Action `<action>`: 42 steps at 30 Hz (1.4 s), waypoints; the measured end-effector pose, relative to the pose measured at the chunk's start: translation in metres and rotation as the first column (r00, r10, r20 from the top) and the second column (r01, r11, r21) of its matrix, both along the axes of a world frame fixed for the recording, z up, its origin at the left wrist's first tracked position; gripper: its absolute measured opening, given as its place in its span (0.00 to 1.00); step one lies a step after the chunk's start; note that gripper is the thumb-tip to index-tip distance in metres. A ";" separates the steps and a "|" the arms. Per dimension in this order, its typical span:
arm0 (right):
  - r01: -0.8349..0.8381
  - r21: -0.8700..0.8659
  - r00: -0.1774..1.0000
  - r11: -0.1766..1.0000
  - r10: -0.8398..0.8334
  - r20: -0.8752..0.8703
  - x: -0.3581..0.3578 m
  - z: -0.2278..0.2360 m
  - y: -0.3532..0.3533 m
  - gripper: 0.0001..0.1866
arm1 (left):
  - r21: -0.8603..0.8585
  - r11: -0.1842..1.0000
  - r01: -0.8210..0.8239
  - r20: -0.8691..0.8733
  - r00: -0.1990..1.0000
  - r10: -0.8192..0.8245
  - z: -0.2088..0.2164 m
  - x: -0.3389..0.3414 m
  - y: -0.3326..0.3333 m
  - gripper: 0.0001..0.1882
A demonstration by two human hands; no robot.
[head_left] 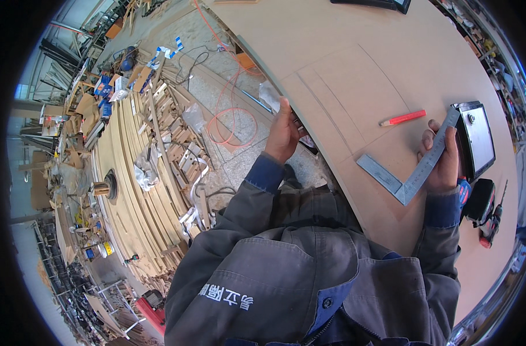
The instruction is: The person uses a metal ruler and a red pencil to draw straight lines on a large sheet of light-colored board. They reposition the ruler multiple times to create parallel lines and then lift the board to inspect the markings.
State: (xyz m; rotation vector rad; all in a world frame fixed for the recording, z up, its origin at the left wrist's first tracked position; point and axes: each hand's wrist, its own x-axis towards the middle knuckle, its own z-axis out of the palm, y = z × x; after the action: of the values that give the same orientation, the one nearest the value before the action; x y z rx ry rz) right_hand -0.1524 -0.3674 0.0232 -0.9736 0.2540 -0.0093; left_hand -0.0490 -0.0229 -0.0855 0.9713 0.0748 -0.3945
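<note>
My right hand (444,164) is closed round the long arm of a grey metal carpenter's square (406,190), its fingers wrapped over the marked blade. The short arm points to the left over the brown board (332,69). A red carpenter's pencil (403,117) lies on the board, just beyond the square. Drawn lines run across the board, several long and one crossing them. My left hand (283,134) is by the board's left edge, thumb raised and apart from half-curled fingers. I see nothing in it, though its fingers are partly hidden.
Right of the square is a black-framed case (476,138) with a pale face. A red and black cordless drill (492,222) lies nearer me. Long wooden strips (139,190) and offcuts are piled at left. An orange hose (235,115) loops over the floor.
</note>
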 end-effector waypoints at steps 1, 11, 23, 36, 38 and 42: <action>0.000 -0.013 1.000 1.000 0.000 -0.004 0.000 0.001 0.001 0.24 | 0.000 1.000 -0.008 0.000 1.000 0.008 0.000 0.000 0.000 0.40; -0.034 -0.028 0.999 0.999 0.034 -0.005 -0.002 0.003 0.006 0.26 | -0.109 0.994 0.016 -0.002 1.000 -0.016 0.005 -0.004 -0.009 0.39; -0.031 -0.024 0.999 0.999 0.031 -0.009 -0.001 -0.001 0.007 0.28 | -0.035 0.997 -0.071 0.045 0.996 0.072 -0.005 0.000 -0.008 0.40; -0.057 -0.041 0.998 0.998 0.058 0.027 0.000 -0.005 0.005 0.26 | -0.003 1.000 -0.004 0.019 1.000 0.004 0.000 0.001 -0.001 0.39; -0.080 -0.079 0.997 0.994 0.081 0.009 0.001 0.000 0.006 0.23 | -0.004 1.000 -0.014 0.011 1.000 0.014 0.001 0.000 0.000 0.37; -0.052 -0.009 0.998 0.999 0.052 0.030 0.001 -0.006 0.003 0.27 | 0.001 1.000 -0.023 -0.007 1.000 0.023 0.005 -0.001 0.001 0.35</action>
State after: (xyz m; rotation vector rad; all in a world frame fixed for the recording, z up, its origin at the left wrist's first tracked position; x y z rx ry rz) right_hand -0.1517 -0.3646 0.0171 -0.9868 0.2012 0.0223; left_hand -0.0498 -0.0218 -0.0809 0.9695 0.0923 -0.3762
